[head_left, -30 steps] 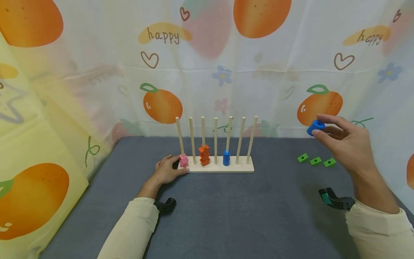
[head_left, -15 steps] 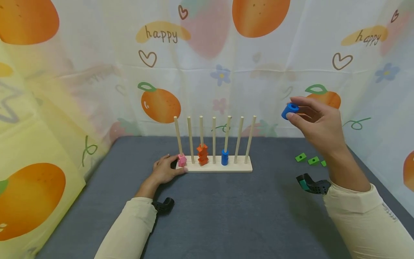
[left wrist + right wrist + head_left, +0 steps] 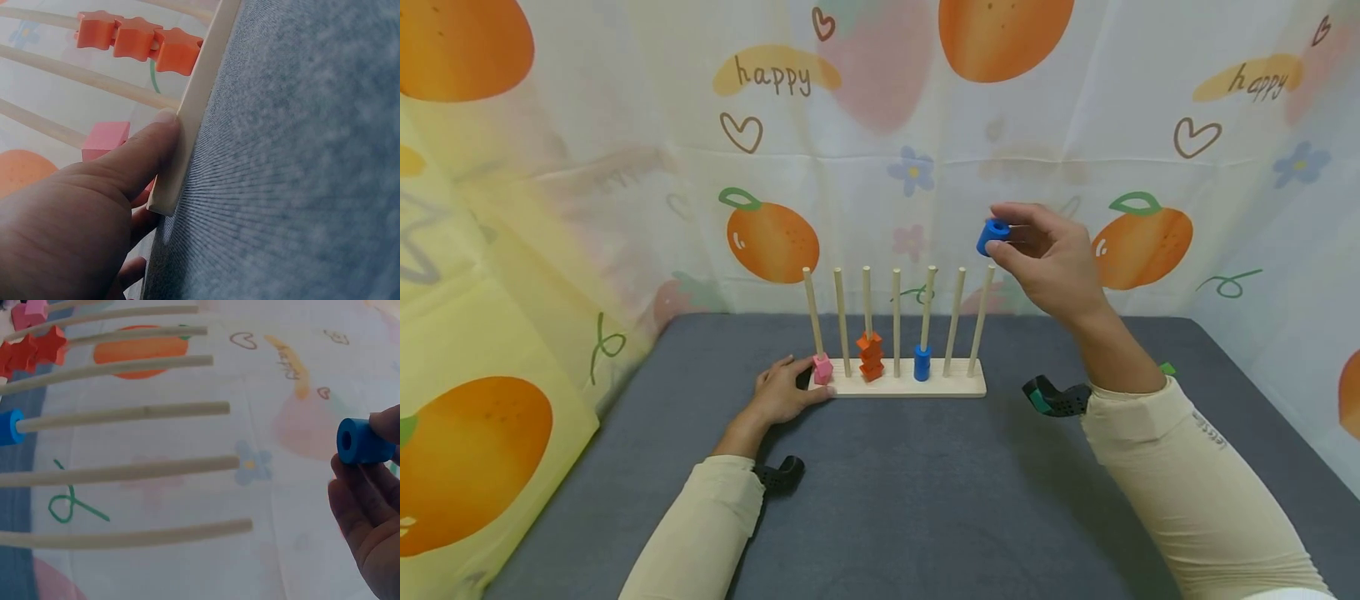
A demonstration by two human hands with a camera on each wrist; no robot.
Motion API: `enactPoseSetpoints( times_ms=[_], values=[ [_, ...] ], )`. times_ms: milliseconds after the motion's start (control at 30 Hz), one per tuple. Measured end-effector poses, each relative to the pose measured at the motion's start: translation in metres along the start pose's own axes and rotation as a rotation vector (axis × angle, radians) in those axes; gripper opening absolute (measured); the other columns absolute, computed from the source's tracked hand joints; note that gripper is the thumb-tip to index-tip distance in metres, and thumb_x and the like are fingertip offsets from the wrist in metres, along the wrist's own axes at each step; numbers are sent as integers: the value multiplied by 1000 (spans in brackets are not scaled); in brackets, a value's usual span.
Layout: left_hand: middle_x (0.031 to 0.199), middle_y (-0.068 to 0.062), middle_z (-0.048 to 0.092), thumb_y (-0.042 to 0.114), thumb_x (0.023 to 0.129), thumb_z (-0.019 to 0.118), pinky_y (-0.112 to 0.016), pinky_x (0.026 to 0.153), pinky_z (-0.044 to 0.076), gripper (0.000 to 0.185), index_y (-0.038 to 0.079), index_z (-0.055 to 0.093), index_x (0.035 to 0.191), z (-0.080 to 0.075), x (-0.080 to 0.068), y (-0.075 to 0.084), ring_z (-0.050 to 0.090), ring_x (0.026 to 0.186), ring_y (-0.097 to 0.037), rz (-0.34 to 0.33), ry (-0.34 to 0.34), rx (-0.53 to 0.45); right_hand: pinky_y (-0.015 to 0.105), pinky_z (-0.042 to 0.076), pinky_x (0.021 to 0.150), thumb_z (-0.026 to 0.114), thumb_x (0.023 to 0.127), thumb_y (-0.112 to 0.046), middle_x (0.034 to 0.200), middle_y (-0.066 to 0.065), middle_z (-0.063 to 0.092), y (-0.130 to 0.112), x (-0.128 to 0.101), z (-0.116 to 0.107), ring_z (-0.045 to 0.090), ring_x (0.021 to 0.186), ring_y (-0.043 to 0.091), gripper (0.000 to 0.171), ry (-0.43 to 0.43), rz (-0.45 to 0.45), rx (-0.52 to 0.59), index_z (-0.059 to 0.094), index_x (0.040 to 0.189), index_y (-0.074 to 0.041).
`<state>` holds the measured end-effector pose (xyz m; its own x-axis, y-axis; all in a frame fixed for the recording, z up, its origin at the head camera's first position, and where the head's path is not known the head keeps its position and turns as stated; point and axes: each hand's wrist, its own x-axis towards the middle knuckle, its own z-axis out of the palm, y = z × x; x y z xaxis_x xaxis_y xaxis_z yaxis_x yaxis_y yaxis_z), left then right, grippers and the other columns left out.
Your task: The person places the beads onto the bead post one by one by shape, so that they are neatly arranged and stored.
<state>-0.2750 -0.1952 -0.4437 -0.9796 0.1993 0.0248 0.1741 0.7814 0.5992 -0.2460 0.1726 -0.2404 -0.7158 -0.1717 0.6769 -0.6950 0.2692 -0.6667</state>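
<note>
A wooden rack [image 3: 902,387] with several upright pegs stands on the grey table. A pink block [image 3: 823,368] sits on its leftmost peg, orange star beads [image 3: 871,357] on the third, a blue bead [image 3: 922,363] on the fifth. My right hand [image 3: 1045,262] pinches a blue cylinder bead [image 3: 993,236] in the air above the rightmost pegs; in the right wrist view the cylinder bead [image 3: 361,441] hangs beyond the peg tips. My left hand [image 3: 784,392] rests against the rack's left end, thumb [image 3: 147,147] pressed on the base edge [image 3: 194,106].
Fruit-print curtains enclose the table at the back and both sides. A green piece [image 3: 1167,367] peeks out behind my right forearm. The grey cloth [image 3: 887,500] stretches in front of the rack.
My right hand has carried the blue cylinder bead up and leftward, from the table's right side to above the rack's right pegs. The left hand has stayed at the rack.
</note>
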Motion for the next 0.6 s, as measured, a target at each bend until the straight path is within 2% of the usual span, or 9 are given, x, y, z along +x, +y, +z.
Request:
enactPoseSetpoints(
  times_ms=[367, 600],
  values=[
    [140, -20, 47, 45, 83, 74, -59, 106, 5, 78, 6, 46, 144, -1, -1, 0, 19, 139, -38, -3, 0, -1, 31, 49, 87, 65, 89, 4, 118, 18, 60, 20, 14, 37, 59, 101, 25, 37, -60, 24, 84, 59, 126, 6],
    [140, -21, 47, 47, 83, 74, -59, 106, 6, 79, 5, 46, 144, -1, 1, 1, 19, 139, -38, -5, -10, 4, 34, 44, 88, 65, 89, 3, 118, 16, 61, 33, 14, 52, 57, 104, 24, 38, -82, 63, 53, 59, 127, 4]
  ],
)
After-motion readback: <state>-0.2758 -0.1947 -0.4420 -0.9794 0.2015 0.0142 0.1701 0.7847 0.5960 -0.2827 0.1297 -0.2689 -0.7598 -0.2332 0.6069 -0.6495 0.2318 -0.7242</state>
